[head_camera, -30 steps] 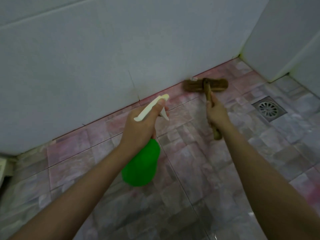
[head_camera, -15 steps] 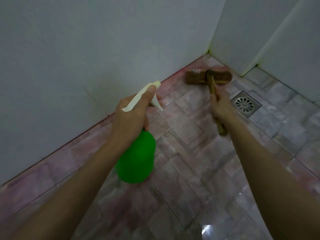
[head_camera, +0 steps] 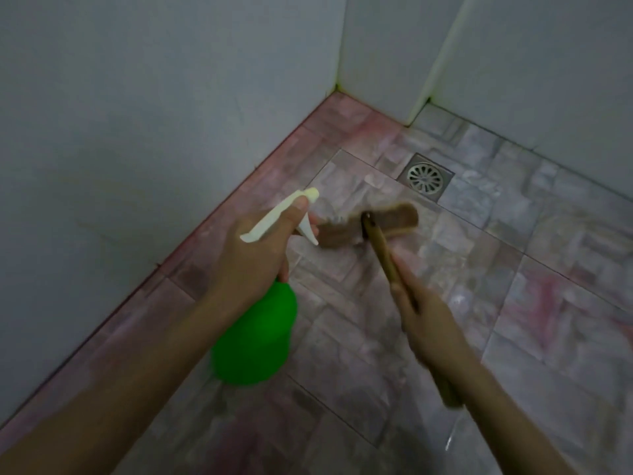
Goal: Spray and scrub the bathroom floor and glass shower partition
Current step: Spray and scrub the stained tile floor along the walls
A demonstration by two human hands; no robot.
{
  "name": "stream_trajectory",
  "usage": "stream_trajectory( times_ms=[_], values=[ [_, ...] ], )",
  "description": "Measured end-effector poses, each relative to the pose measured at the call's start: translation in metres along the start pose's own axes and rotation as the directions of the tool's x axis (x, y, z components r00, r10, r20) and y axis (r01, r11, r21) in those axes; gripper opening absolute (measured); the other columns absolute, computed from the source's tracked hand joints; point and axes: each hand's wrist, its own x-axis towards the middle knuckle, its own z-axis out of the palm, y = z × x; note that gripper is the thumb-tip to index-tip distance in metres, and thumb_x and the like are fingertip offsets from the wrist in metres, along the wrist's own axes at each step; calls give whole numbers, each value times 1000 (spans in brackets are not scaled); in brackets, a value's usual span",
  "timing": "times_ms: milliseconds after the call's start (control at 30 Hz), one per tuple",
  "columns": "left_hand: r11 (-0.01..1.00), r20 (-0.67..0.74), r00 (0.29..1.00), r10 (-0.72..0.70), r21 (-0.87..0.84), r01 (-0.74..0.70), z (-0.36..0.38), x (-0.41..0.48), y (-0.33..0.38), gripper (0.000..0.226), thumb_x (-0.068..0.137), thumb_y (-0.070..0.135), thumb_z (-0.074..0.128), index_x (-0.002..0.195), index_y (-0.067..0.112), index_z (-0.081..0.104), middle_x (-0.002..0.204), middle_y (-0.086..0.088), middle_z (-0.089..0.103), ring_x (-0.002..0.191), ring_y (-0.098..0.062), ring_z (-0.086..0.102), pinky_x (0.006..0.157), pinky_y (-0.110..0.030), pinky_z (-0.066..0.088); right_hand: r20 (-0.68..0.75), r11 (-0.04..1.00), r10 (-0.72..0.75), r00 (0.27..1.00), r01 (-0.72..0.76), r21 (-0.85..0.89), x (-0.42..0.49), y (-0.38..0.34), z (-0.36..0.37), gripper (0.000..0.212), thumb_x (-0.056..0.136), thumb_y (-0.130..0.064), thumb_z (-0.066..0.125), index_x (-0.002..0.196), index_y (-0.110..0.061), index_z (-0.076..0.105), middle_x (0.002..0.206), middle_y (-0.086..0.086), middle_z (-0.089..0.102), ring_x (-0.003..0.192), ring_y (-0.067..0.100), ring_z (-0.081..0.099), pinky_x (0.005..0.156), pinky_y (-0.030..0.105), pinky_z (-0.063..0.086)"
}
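Both hands are busy: the left hand (head_camera: 250, 265) grips the green spray bottle (head_camera: 257, 337) with a finger lying along the top of the trigger head, and the right hand (head_camera: 428, 323) is wrapped around the handle of the scrub brush (head_camera: 397, 221). A moment ago the brush head sat far off against the wall (head_camera: 137, 132); now it's pulled nearer, on the floor (head_camera: 513, 303) just left of the drain (head_camera: 425, 178) and blurry, so probably mid-stroke. My guess is the floor scrub is well underway. No glass partition in view.

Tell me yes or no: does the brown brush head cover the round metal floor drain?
No, the brown scrub brush sits on tiles apart from the fully visible round metal floor drain.
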Motion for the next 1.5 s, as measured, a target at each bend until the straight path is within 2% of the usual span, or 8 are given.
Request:
stream_trajectory(
  times_ms=[233,433,700,867,967,1100,1300,1500],
  values=[
    [997,164,986,-13,79,0,-1,2,4,37,99,49,54,93,22,79,89,-10,78,37,-19,49,40,-23,40,-110,993,101,989,-94,74,70,-10,-4,47,102,-31,35,147,-41,27,79,2,55,52,10,49,39,14,39],
    [996,267,964,-12,89,-12,-7,-6,11,37,96,56,54,96,28,77,94,-2,79,38,-19,48,41,-24,41,-11,964,266,964,-266,8,-130,-14,17,53,98,-30,45,138,-57,21,100,-16,63,81,7,66,59,1,43],
    [994,318,948,-25,108,-10,-8,-43,-6,44,84,72,51,92,37,78,91,-15,77,43,-30,54,47,-29,44,-114,979,204,972,-201,31,-31,7,3,47,103,-31,34,147,-43,26,66,-3,54,48,12,51,36,14,38],
    [996,275,961,-28,85,5,-1,-71,-16,35,82,68,53,87,43,77,91,-6,79,41,-26,52,45,-28,42,-84,947,322,943,-320,33,-193,17,13,50,99,-32,42,142,-53,26,100,-1,69,84,16,67,59,11,41],
    [992,290,957,-27,123,-9,4,-88,-21,36,85,68,53,89,41,78,91,-23,75,38,-24,51,43,-26,42,-82,945,325,942,-322,53,-188,26,11,50,100,-34,39,142,-55,22,89,-2,69,66,7,63,52,10,40],
    [986,318,948,-17,163,-37,12,-107,-25,42,90,57,54,89,24,78,91,-11,78,36,-21,50,41,-21,41,-138,970,238,961,-227,89,-109,42,-5,48,102,-31,34,147,-45,24,67,-1,55,47,13,52,40,20,41],
    [977,327,945,-14,205,-56,22,-132,-22,43,94,55,56,92,18,78,93,1,79,37,-19,50,40,-19,40,-126,933,358,925,-347,101,-276,45,9,54,98,-28,46,137,-55,20,130,-8,60,111,17,62,73,11,37],
    [962,431,901,-49,262,-73,50,-155,-27,42,96,53,54,91,19,78,92,-1,79,36,-19,50,42,-19,42,-184,933,359,915,-343,113,-204,77,-9,47,102,-33,36,145,-48,24,78,2,61,61,18,59,43,12,42]
  ],
)
